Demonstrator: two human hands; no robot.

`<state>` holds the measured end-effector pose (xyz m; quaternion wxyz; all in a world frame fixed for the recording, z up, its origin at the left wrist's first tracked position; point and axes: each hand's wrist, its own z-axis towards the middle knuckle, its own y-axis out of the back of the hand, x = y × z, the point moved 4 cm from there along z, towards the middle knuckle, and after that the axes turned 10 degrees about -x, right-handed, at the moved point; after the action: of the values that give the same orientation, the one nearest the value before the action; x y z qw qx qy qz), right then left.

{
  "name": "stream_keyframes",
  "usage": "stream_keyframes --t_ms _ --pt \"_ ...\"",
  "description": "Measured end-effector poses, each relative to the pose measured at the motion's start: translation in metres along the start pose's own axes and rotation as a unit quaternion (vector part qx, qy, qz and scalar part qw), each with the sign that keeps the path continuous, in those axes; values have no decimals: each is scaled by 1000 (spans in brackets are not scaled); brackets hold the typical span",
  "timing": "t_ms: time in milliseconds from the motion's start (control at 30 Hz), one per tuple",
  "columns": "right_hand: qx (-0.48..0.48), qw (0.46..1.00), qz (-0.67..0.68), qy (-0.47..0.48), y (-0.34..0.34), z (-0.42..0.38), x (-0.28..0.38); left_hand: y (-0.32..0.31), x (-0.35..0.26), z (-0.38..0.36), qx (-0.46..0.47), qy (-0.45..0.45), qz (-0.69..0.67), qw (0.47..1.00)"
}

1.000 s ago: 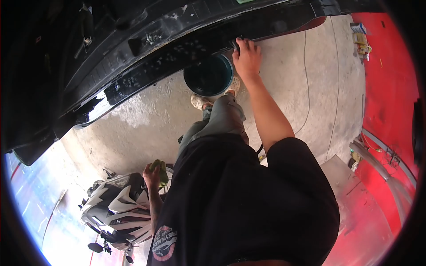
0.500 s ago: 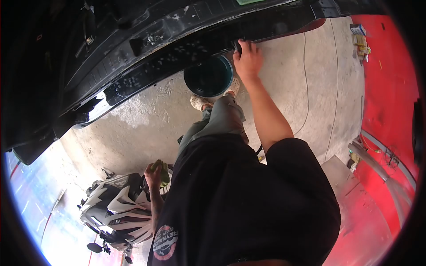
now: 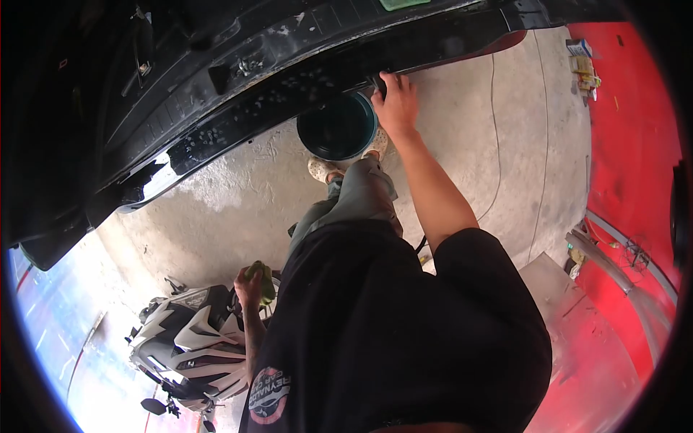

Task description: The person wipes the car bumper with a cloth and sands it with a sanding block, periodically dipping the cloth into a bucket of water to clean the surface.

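At the lower edge of a black car body panel [image 3: 238, 115], my right hand [image 3: 398, 107] is closed around a small dark piece [image 3: 380, 85]. That piece lies against the panel edge; the fingers hide most of it, so its kind does not show. White spots and smears mark the wet-looking black surface. Just left of this hand, a dark round bucket of liquid [image 3: 338, 126] stands on the floor, partly under the panel. Down by my left side, my left hand [image 3: 247, 287] grips a folded green cloth [image 3: 266, 285], away from the car.
Behind my left arm is a white and black motorcycle [image 3: 202, 335]. Thin cables [image 3: 498, 144] run over the concrete floor [image 3: 447, 166] on the right. Small containers [image 3: 583, 65] sit along the red wall [image 3: 628, 130]. A green item [image 3: 403, 3] rests on the car at the top.
My right hand has shifted slightly left and down with the dark piece, along the panel edge towards the bucket. My left hand has stayed about where it was.
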<state>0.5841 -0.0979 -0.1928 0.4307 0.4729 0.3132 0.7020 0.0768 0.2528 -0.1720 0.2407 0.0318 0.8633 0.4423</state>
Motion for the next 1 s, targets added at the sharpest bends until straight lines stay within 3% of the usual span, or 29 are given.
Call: stream_keyframes --t_ms 167,267,400,633,1000 --pt "-23 1000 8 -8 1 9 5 -1 7 0 9 7 2 1000" --pt "21 998 51 -25 6 -15 7 -2 4 -1 2 15 -9 1000" --pt "87 992 37 -86 6 -37 -3 -3 2 -6 -8 13 -22 1000" --pt "300 941 -92 -129 2 1 -4 -6 15 -6 1 14 -22 1000" --pt "307 940 -80 -128 -4 -15 10 -2 -12 -7 2 10 -24 1000"
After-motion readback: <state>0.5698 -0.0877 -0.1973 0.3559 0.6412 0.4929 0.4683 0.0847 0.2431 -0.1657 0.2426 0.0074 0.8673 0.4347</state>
